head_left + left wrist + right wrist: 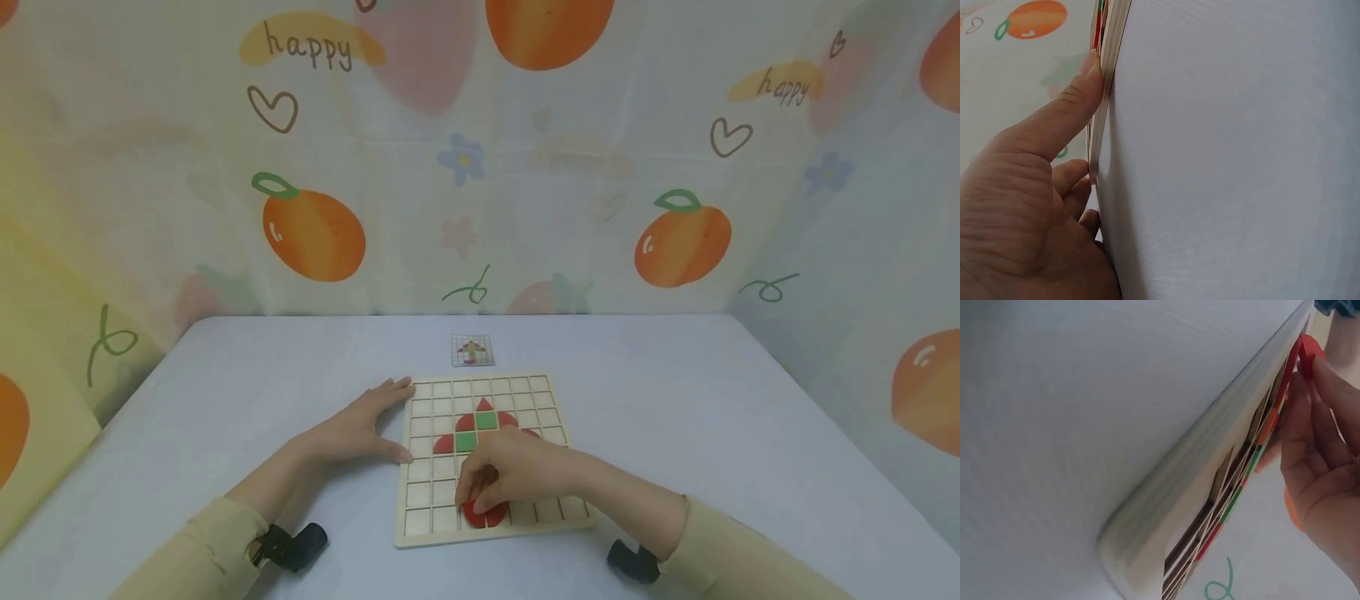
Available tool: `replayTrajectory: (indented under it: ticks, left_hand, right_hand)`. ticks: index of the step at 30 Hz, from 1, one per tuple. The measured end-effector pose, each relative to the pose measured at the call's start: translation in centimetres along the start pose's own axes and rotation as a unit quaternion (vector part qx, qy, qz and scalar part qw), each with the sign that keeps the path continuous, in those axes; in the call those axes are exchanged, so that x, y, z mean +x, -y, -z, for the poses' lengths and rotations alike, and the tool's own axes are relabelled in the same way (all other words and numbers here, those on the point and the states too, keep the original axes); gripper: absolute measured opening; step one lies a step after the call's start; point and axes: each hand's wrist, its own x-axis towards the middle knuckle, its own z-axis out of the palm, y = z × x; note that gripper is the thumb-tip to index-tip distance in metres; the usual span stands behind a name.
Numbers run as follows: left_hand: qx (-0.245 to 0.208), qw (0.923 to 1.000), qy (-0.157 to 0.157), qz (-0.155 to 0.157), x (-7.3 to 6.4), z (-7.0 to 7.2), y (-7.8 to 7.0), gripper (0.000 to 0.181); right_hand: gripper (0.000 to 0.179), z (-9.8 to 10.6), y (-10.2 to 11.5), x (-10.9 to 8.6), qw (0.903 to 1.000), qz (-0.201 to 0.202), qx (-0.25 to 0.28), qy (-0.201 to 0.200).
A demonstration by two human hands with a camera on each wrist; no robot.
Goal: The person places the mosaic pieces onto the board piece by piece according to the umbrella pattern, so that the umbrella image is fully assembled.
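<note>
A wooden grid board lies on the table. Near its front edge my right hand pinches a red curved piece between thumb and fingertip, tilted up from the grid in the right wrist view. Beside it lies another red rounded piece. Farther up sit a red triangle, a green square, a second green square and several red rounded pieces. My right hand hides the board's middle. Along the left edge rests my left hand, fingers spread, its thumb touching the rim.
Behind the board lies a small picture card with a gridded coloured figure. White cloth covers the table, and a fruit-printed curtain hangs behind it. Each wrist carries a black device, such as the left one.
</note>
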Motion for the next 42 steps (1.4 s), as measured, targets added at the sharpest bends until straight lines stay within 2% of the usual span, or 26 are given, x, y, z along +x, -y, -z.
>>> replayTrajectory:
  ticks: [13,20,30,36,39,42]
  left_hand:
    - [-0.001,1.0000,-0.003,0.000,-0.2,0.2,-0.1,0.103]
    - [0.000,1.0000,0.000,-0.001,-0.2,0.2,0.0,0.104]
    - [0.003,1.0000,-0.003,-0.008,-0.3,0.3,0.1,0.104]
    - [0.004,1.0000,-0.001,-0.007,-0.2,0.2,0.2,0.104]
    - [0.002,1.0000,0.001,-0.006,-0.2,0.1,0.3,0.104]
    - [0.001,1.0000,0.002,0.001,-0.2,0.1,0.3,0.104]
  right_hand:
    - [0.016,-0.4,-0.2,0.5,0.9995,0.003,-0.031,-0.001]
    - [0.016,-0.4,-0.1,0.5,0.9996,-0.009,-0.024,-0.008]
    - [0.013,-0.4,-0.1,0.2,0.9997,0.000,-0.021,-0.015]
    - [0.012,0.2,-0.8,0.0,0.9978,-0.012,-0.036,-0.053]
    - [0.019,0.9,-1.1,-0.4,0.9952,-0.021,-0.029,-0.091]
    - [0.036,1.6,-1.7,-1.1,0.9893,-0.045,-0.005,-0.138]
